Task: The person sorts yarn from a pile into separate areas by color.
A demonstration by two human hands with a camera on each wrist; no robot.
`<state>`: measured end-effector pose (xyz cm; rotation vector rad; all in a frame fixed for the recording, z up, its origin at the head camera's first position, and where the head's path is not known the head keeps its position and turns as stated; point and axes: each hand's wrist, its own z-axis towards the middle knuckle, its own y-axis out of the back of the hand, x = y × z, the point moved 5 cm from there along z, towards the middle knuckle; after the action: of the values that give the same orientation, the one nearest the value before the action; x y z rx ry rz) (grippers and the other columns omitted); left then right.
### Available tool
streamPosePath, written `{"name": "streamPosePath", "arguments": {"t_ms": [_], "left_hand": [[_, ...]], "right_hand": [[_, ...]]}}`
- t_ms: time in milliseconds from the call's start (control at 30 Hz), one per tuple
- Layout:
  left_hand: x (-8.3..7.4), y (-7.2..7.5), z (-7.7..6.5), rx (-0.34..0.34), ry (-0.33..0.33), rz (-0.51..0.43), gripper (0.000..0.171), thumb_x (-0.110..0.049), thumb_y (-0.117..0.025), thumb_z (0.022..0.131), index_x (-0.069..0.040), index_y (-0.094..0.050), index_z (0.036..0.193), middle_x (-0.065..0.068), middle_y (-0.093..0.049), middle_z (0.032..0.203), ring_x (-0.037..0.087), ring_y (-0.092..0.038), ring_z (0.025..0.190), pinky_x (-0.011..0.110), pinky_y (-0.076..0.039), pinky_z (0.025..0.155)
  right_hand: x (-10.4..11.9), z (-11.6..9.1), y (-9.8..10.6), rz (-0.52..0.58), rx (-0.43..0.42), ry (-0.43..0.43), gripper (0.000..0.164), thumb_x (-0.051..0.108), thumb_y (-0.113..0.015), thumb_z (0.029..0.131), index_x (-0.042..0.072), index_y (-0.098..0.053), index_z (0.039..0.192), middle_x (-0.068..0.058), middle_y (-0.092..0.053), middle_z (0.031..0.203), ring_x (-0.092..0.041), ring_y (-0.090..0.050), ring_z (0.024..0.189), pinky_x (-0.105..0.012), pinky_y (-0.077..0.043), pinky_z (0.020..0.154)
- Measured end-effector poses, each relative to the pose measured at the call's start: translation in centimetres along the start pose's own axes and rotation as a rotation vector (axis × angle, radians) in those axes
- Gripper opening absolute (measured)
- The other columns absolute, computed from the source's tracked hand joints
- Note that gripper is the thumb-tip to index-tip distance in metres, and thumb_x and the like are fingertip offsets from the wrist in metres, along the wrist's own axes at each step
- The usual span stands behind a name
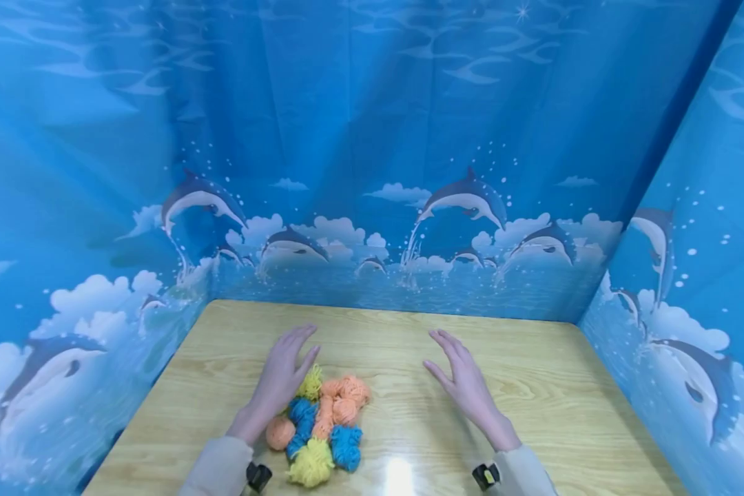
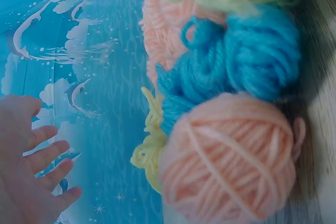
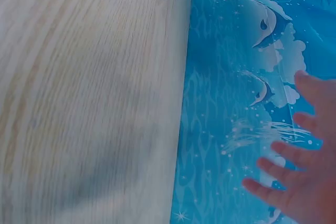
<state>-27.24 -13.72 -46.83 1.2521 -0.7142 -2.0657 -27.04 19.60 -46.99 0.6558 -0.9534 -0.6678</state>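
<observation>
Several bundles of yarn lie grouped on the table, left of its middle. Among them are a round peach yarn ball (image 2: 231, 161), blue yarn (image 1: 346, 448), a pale yellow yarn bundle (image 1: 312, 463) at the front and peach yarn (image 1: 350, 396) at the right. More yellow yarn (image 1: 311, 384) shows at the back, partly behind my left hand (image 1: 282, 368). That hand hovers over the group's left side with fingers extended, holding nothing. My right hand (image 1: 465, 382) is held to the right of the yarn, apart from it, fingers spread and nothing in them.
The wooden table (image 1: 533, 386) has a blue dolphin-print curtain (image 1: 372, 172) along its back and sides. Each wrist wears a small black camera, the left one (image 1: 258, 476) close to the yellow yarn. Light reflects off the table near its front edge.
</observation>
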Motion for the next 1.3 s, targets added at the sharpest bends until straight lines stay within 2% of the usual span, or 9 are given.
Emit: {"name": "streamPosePath", "arguments": {"t_ms": [167, 300, 533, 633, 867, 1067, 1167, 1300], "left_hand": [[-0.5, 0.1, -0.1, 0.001, 0.006, -0.053, 0.043, -0.027, -0.057, 0.105, -0.006, -0.055, 0.144, 0.014, -0.057, 0.144, 0.037, -0.051, 0.133, 0.059, -0.043, 0.109], [-0.8, 0.3, -0.2, -0.008, 0.015, -0.123, 0.040, -0.019, -0.060, 0.104, -0.004, -0.057, 0.141, 0.015, -0.061, 0.139, 0.037, -0.057, 0.127, 0.057, -0.049, 0.103], [-0.3, 0.1, -0.3, 0.017, 0.106, -0.254, 0.034, -0.015, -0.059, 0.104, -0.010, -0.060, 0.138, 0.010, -0.065, 0.133, 0.027, -0.065, 0.114, 0.046, -0.057, 0.093], [-0.1, -0.1, -0.4, 0.025, 0.134, -0.286, 0.033, -0.014, -0.059, 0.104, -0.010, -0.061, 0.136, 0.010, -0.067, 0.129, 0.026, -0.066, 0.111, 0.043, -0.059, 0.090], [0.3, -0.7, -1.0, 0.068, 0.196, -0.303, 0.030, -0.013, -0.062, 0.102, -0.009, -0.064, 0.132, 0.010, -0.068, 0.128, 0.027, -0.069, 0.106, 0.039, -0.061, 0.085], [0.3, -1.2, -1.7, 0.103, 0.218, -0.323, 0.028, -0.010, -0.065, 0.100, -0.011, -0.067, 0.128, 0.009, -0.071, 0.121, 0.025, -0.070, 0.100, 0.027, -0.060, 0.073], [0.2, -1.5, -2.0, 0.118, 0.218, -0.303, 0.027, -0.009, -0.065, 0.099, -0.010, -0.068, 0.126, 0.007, -0.072, 0.118, 0.023, -0.070, 0.097, 0.024, -0.059, 0.070], [-0.1, -1.9, -2.5, 0.134, 0.216, -0.262, 0.024, -0.010, -0.066, 0.099, -0.010, -0.069, 0.122, 0.005, -0.072, 0.117, 0.020, -0.069, 0.095, 0.025, -0.058, 0.071]], "right_hand": [[0.7, 0.5, -0.6, 0.086, -0.016, 0.064, 0.057, 0.019, -0.072, 0.095, 0.010, -0.051, 0.147, -0.019, -0.049, 0.150, -0.041, -0.047, 0.136, -0.067, -0.038, 0.109], [0.8, 0.7, -1.2, 0.133, -0.014, 0.062, 0.056, 0.018, -0.073, 0.094, 0.011, -0.052, 0.146, -0.016, -0.050, 0.149, -0.040, -0.048, 0.136, -0.067, -0.039, 0.108], [0.8, 0.9, -1.9, 0.202, -0.002, 0.040, 0.055, 0.016, -0.073, 0.094, 0.012, -0.053, 0.146, -0.015, -0.052, 0.148, -0.038, -0.056, 0.126, -0.055, -0.054, 0.097], [1.0, 0.9, -2.3, 0.256, 0.010, 0.021, 0.054, 0.013, -0.073, 0.094, 0.011, -0.053, 0.145, -0.014, -0.054, 0.146, -0.036, -0.059, 0.122, -0.052, -0.056, 0.096], [1.4, 0.8, -3.5, 0.348, 0.048, -0.061, 0.052, 0.015, -0.072, 0.095, 0.013, -0.055, 0.144, -0.010, -0.057, 0.143, -0.032, -0.061, 0.120, -0.045, -0.058, 0.094], [1.9, 0.9, -4.6, 0.446, 0.078, -0.099, 0.049, 0.013, -0.071, 0.096, 0.011, -0.056, 0.142, -0.012, -0.057, 0.144, -0.035, -0.064, 0.116, -0.038, -0.061, 0.088], [2.1, 0.9, -5.3, 0.484, 0.102, -0.110, 0.047, 0.012, -0.071, 0.096, 0.009, -0.057, 0.140, -0.014, -0.058, 0.142, -0.039, -0.064, 0.114, -0.037, -0.061, 0.086], [2.3, 0.9, -6.4, 0.499, 0.160, -0.139, 0.045, 0.014, -0.070, 0.097, 0.009, -0.058, 0.140, -0.015, -0.058, 0.141, -0.037, -0.065, 0.113, -0.031, -0.062, 0.080]]}}
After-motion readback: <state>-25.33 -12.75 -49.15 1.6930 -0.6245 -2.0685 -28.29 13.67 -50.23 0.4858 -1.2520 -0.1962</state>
